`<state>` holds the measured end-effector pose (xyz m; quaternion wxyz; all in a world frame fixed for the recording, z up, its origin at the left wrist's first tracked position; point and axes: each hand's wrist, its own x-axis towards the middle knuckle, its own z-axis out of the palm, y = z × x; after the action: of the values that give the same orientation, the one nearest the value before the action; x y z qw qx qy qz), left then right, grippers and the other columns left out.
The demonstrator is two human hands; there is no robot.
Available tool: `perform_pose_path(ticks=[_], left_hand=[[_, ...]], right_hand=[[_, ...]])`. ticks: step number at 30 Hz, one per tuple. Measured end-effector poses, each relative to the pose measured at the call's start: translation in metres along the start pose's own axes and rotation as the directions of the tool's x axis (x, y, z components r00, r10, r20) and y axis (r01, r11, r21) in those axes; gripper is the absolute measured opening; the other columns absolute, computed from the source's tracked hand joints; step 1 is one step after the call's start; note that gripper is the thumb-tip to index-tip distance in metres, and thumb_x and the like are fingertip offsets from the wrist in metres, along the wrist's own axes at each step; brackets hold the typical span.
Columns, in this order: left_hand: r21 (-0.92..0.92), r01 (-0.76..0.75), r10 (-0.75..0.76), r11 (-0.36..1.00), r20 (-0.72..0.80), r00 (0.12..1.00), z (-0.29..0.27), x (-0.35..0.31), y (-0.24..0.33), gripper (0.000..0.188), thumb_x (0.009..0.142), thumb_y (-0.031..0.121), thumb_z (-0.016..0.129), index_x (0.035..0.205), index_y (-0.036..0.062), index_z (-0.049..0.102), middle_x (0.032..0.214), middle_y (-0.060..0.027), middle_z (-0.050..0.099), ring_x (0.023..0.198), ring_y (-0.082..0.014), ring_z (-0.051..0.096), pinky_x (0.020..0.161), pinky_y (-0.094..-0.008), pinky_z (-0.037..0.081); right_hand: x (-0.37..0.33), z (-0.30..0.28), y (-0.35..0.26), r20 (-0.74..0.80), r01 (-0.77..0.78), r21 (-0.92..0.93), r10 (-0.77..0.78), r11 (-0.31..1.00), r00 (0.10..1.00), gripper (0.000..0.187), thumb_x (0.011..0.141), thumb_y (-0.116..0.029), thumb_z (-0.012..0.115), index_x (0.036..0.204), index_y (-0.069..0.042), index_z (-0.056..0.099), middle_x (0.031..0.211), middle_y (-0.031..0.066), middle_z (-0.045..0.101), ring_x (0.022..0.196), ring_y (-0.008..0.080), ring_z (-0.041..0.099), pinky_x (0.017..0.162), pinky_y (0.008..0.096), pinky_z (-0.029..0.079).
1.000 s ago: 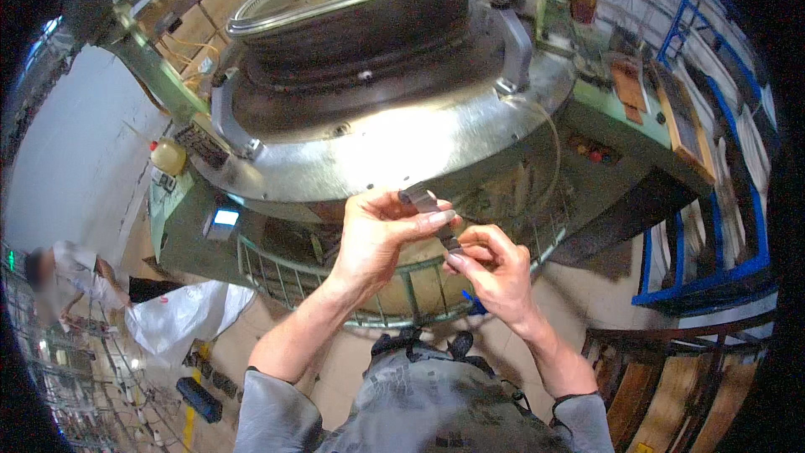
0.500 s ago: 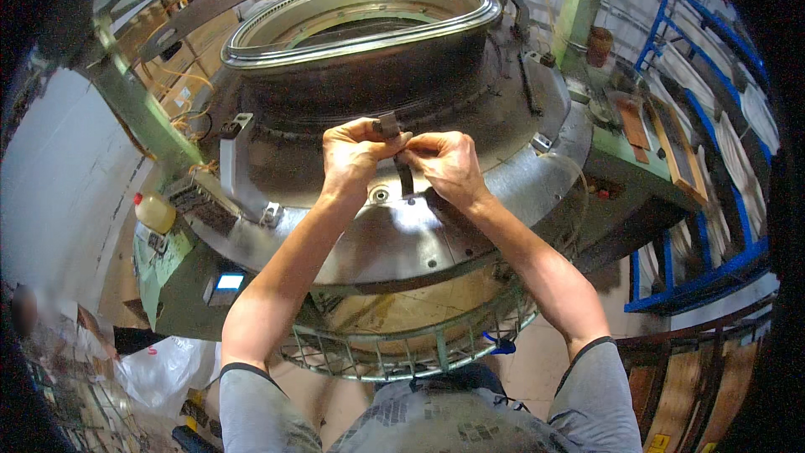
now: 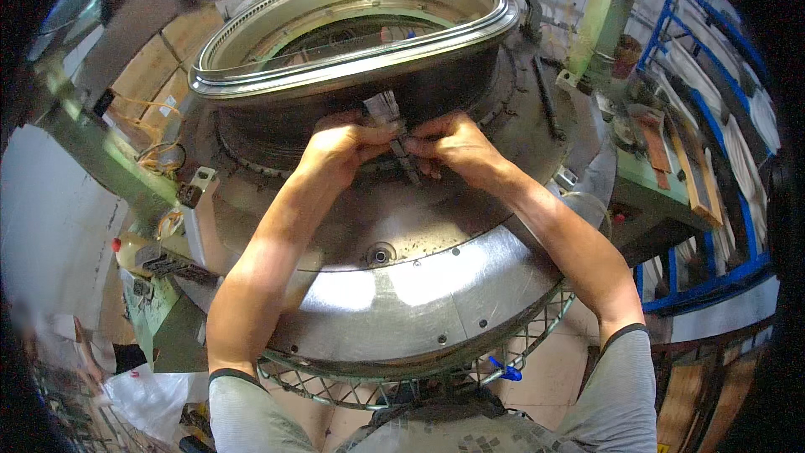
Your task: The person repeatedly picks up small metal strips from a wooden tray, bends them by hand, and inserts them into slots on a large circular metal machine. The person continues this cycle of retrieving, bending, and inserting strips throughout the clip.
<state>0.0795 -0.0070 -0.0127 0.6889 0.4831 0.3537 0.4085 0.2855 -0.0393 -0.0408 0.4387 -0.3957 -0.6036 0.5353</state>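
Observation:
My left hand [image 3: 340, 144] is closed on a narrow grey metal strip [image 3: 384, 106], whose flat, wider end sticks up above the fingers. The strip slants down between the two hands, and its lower part shows below the fingertips. My right hand [image 3: 459, 148] pinches the strip from the other side with thumb and fingers. Both hands are in front of the dark side wall of a large round machine cylinder with a shiny metal rim [image 3: 360, 82]. Below them curves the machine's broad, polished metal ring [image 3: 436, 289]. Whether the strip touches the cylinder I cannot tell.
Green posts [image 3: 101, 147] stand left and right of the machine. A bottle with a red cap [image 3: 130, 252] is at the left. On the right are a wooden frame [image 3: 692, 176] and a blue rack [image 3: 708, 273] with white cloth. A dark rod [image 3: 549, 99] lies on the ring.
My view has shifted forward over the machine, and both hands are now closer to the cylinder wall. The metal strip is tilted and more of it shows. Both hands still hold it.

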Motion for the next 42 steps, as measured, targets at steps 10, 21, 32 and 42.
perform_pose_path(ticks=[10, 21, 32, 42], left_hand=[[0.197, -0.419, 0.429, 0.886, -0.006, 0.903, 0.013, -0.009, -0.007, 0.017, 0.082, -0.008, 0.073, 0.097, -0.0009, 0.072, 0.093, -0.0069, 0.073, 0.082, -0.0223, 0.072, 0.08, -0.0327, 0.06], [0.894, -0.354, 0.692, -0.274, 0.439, 0.573, 0.014, -0.015, -0.025, 0.038, 0.068, -0.008, 0.062, 0.101, 0.0084, 0.07, 0.105, -0.0121, 0.074, 0.077, -0.0322, 0.073, 0.065, -0.0379, 0.061], [0.858, -0.393, 0.684, -0.332, 0.505, 0.526, 0.014, -0.007, -0.035, 0.024, 0.073, -0.003, 0.063, 0.095, 0.0041, 0.07, 0.136, -0.0134, 0.061, 0.083, -0.0308, 0.074, 0.068, -0.0384, 0.063], [0.862, -0.379, 0.696, -0.335, 0.498, 0.516, 0.015, -0.006, -0.035, 0.019, 0.073, -0.003, 0.063, 0.089, 0.0034, 0.07, 0.142, -0.0135, 0.057, 0.08, -0.0293, 0.075, 0.066, -0.0376, 0.063]], right_hand=[[0.001, -0.007, 0.032, -0.304, 0.158, -0.261, -0.237, 0.952, 0.923, 0.023, 0.091, -0.023, 0.072, 0.093, -0.001, 0.075, 0.08, 0.0089, 0.075, 0.07, 0.0118, 0.063, 0.064, 0.0306, 0.05], [0.002, -0.003, 0.033, -0.298, 0.293, -0.471, -0.463, 0.832, 0.835, 0.017, 0.094, -0.014, 0.071, 0.092, 0.002, 0.073, 0.072, 0.0046, 0.07, 0.065, 0.0076, 0.057, 0.058, 0.0255, 0.046], [0.002, -0.003, 0.035, -0.318, 0.272, -0.437, -0.431, 0.857, 0.844, 0.014, 0.093, -0.011, 0.07, 0.097, 0.002, 0.073, 0.075, 0.006, 0.071, 0.067, 0.0075, 0.059, 0.06, 0.0254, 0.047], [0.003, -0.003, 0.035, -0.295, 0.285, -0.504, -0.473, 0.815, 0.83, 0.014, 0.094, -0.011, 0.07, 0.097, 0.002, 0.074, 0.075, 0.0058, 0.071, 0.068, 0.0077, 0.059, 0.061, 0.0259, 0.048]])
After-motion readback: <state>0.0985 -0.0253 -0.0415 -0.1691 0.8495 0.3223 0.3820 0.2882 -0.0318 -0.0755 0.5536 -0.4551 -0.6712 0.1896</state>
